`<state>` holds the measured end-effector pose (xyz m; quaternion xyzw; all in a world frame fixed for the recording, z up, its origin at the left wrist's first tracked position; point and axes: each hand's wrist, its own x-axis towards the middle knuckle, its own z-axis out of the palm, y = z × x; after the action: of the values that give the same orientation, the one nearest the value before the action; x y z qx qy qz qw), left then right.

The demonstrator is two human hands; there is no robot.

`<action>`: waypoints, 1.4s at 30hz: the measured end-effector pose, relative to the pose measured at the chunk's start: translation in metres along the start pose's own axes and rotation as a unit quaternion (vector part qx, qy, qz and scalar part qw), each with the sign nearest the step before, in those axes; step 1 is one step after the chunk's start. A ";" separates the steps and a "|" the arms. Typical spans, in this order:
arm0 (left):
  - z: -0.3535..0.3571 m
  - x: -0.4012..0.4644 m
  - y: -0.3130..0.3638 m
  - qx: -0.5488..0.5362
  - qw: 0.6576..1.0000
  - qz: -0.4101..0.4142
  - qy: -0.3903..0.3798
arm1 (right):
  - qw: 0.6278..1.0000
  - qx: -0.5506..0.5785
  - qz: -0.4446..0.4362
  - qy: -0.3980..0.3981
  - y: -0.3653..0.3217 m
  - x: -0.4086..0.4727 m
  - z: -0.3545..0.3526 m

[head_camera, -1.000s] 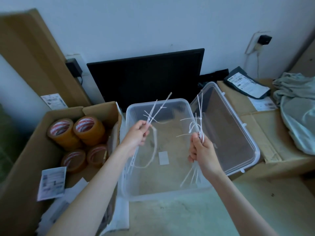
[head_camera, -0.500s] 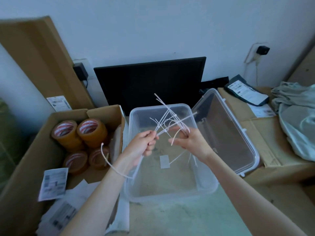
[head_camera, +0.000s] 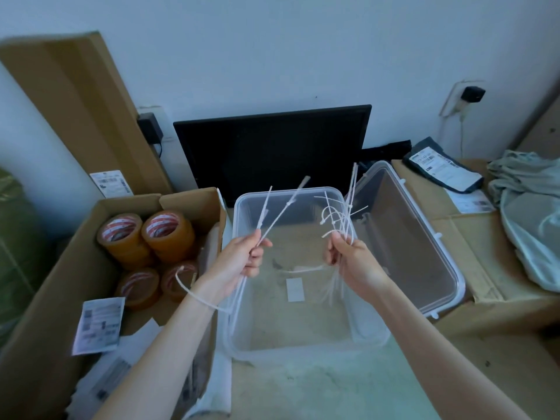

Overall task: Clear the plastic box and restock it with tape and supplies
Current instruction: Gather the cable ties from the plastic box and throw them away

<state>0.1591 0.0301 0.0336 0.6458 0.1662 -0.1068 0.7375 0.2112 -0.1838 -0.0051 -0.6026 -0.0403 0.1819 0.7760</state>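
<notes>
**A:** What is the left hand [head_camera: 242, 258] holding?

**B:** Its fingers are curling tight around a few white zip ties [head_camera: 274, 212]. The right hand [head_camera: 353, 258] is pinching a bigger bunch [head_camera: 341, 218]. Both are hanging over the plastic box [head_camera: 291, 351], which is sitting open on the floor.

**A:** Are the ties heavy?

**B:** I am guessing they are very light, bendy and slippery, so gripping the middle works best.

**A:** Where is the tape?

**B:** The tape rolls [head_camera: 168, 234] are waiting in the cardboard box [head_camera: 75, 262] beside it.

Clear plastic box [head_camera: 242, 301] sitting open below both hands; white cable ties [head_camera: 341, 219] fanning upward from them; tape rolls [head_camera: 168, 231] lying left.
</notes>
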 end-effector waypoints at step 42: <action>0.005 0.029 0.045 -0.126 0.990 0.050 0.041 | 0.990 -0.120 0.013 -0.072 -0.014 0.000 0.021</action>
<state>0.2034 0.0330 0.0646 0.5593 0.1760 -0.0219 0.8098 0.2090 -0.1673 0.0139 -0.6770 -0.1098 0.2286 0.6909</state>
